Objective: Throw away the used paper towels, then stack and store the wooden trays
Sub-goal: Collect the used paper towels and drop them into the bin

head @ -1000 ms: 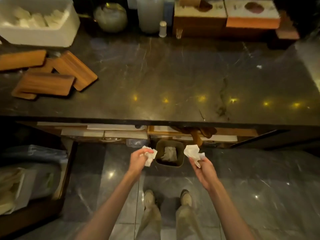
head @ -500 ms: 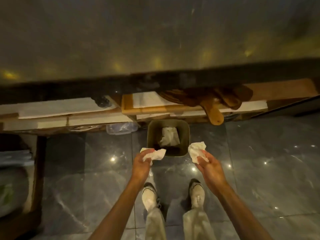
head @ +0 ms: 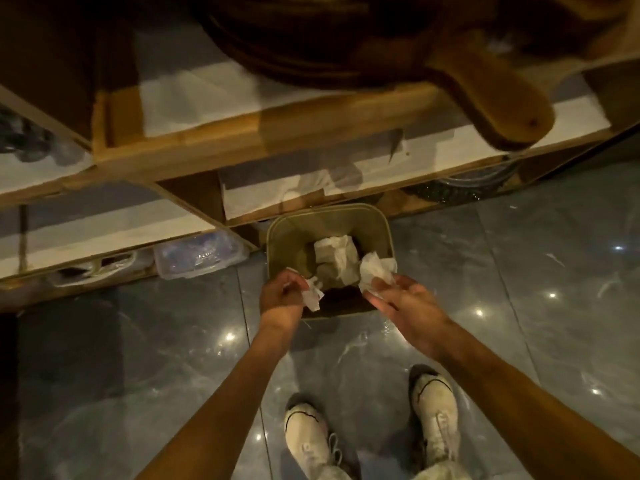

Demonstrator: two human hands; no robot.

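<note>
A small olive waste bin [head: 287, 237] stands on the floor under the shelves, with a crumpled white paper towel [head: 336, 256] lying inside. My left hand [head: 282, 296] is at the bin's near left rim, shut on a crumpled paper towel [head: 313, 294] that hangs over the opening. My right hand [head: 403, 301] is at the near right rim, its fingers loosely holding another crumpled paper towel [head: 375, 271] above the bin. The wooden trays are out of view.
Wooden shelves [head: 263, 133] lined with white paper run above the bin. A wooden board handle [head: 502, 109] juts out at the upper right. A clear plastic container [head: 197, 254] lies left of the bin. My two shoes [head: 433, 410] stand on the glossy grey tiled floor.
The view has dropped from the counter to the floor and come closer. Both hands have moved forward from short of the bin to over its near rim, still holding the towels.
</note>
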